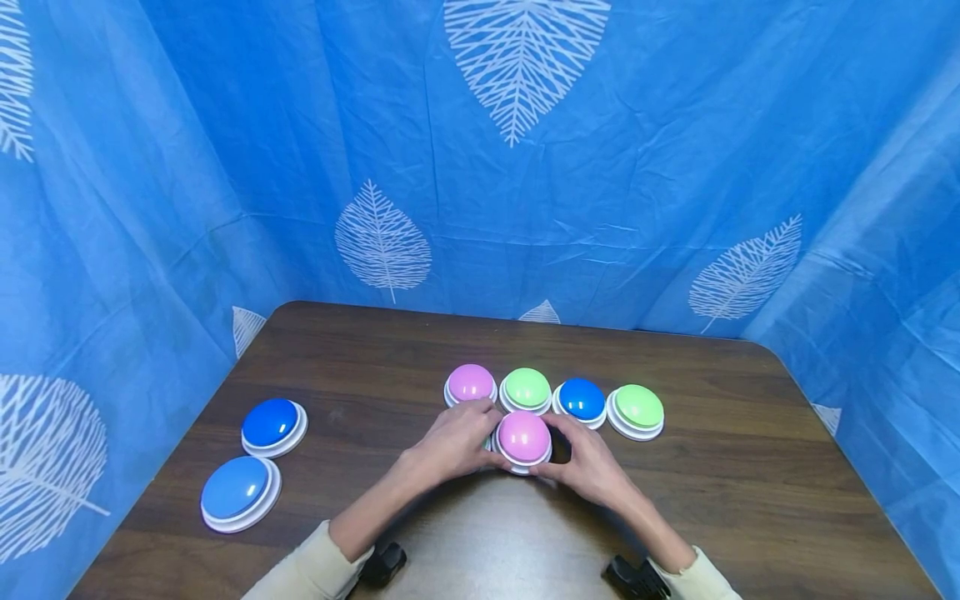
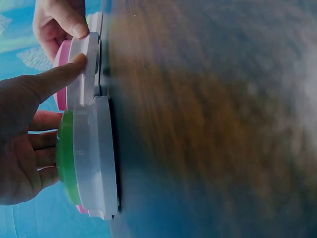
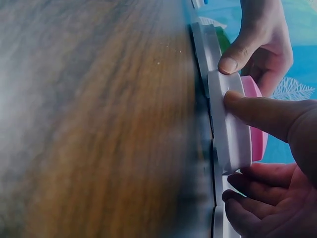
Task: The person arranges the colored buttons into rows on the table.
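A pink domed push button (image 1: pixel 523 438) with a white base sits between both hands at the near middle of the table. My left hand (image 1: pixel 457 443) grips its left side, the thumb at the near edge of the base. From the right, my right hand (image 1: pixel 588 467) holds the same base between thumb and fingers. In the left wrist view a green button (image 2: pixel 69 158) stands beside the pink one under my left hand, which mostly hides it in the head view. Whether the held base touches the table I cannot tell.
Behind the hands runs a row: a pink button (image 1: pixel 471 383), a green button (image 1: pixel 527 388), a blue button (image 1: pixel 582 400) and another green button (image 1: pixel 637 407). Two blue buttons, the farther one (image 1: pixel 272 423) and the nearer one (image 1: pixel 236 490), lie at the left. A blue leaf-patterned curtain (image 1: pixel 480 208) surrounds the table.
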Tool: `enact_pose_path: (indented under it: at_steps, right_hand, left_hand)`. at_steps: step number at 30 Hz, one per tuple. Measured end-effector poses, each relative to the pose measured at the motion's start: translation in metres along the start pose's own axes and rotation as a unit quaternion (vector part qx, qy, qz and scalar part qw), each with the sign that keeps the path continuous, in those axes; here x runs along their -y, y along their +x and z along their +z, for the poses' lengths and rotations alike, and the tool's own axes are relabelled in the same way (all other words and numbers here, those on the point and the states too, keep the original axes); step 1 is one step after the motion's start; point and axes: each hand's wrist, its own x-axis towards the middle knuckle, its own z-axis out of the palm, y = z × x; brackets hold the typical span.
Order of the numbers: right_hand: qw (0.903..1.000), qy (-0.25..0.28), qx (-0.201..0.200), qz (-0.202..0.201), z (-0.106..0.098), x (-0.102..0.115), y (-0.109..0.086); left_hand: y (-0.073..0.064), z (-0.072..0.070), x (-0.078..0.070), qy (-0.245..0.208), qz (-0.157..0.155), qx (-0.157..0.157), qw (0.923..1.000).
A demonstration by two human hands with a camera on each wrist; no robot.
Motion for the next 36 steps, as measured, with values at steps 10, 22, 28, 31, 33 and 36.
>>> enact_pose_path:
  at_steps: [10,22,28,31,33,36]
  right_hand:
    - [0.9993,-0.017,-0.021,-0.026,0.0036,-0.0044,-0.0006]
    - [0.9995,-0.03,-0.009,-0.006,0.0047,-0.0052,-0.0022]
    - [0.9996,-0.03,-0.003,-0.003,0.0042,-0.0051,-0.0022]
    - [0.9996,-0.03,-0.001,-0.003,0.004,-0.0053,-0.0021]
    - [0.9995,-0.03,0.002,-0.004,0.004,-0.0055,-0.0018]
    - [0.9995,-0.031,0.005,-0.011,0.0038,-0.0059,-0.0017]
  left_hand:
    - [0.0031,0.0027,-0.0017,0.011,0.001,0.015,0.9998]
    - [0.0036,0.0025,-0.002,0.014,0.002,0.023,0.9996]
    - [0.004,0.0029,-0.0014,0.013,0.003,0.027,0.9996]
    - [0.0038,0.003,-0.0012,0.012,0.003,0.03,0.9995]
    - [0.0034,0.0028,-0.0012,0.013,0.003,0.031,0.9995]
    - [0.0021,0.0022,-0.0012,0.013,0.002,0.032,0.9994]
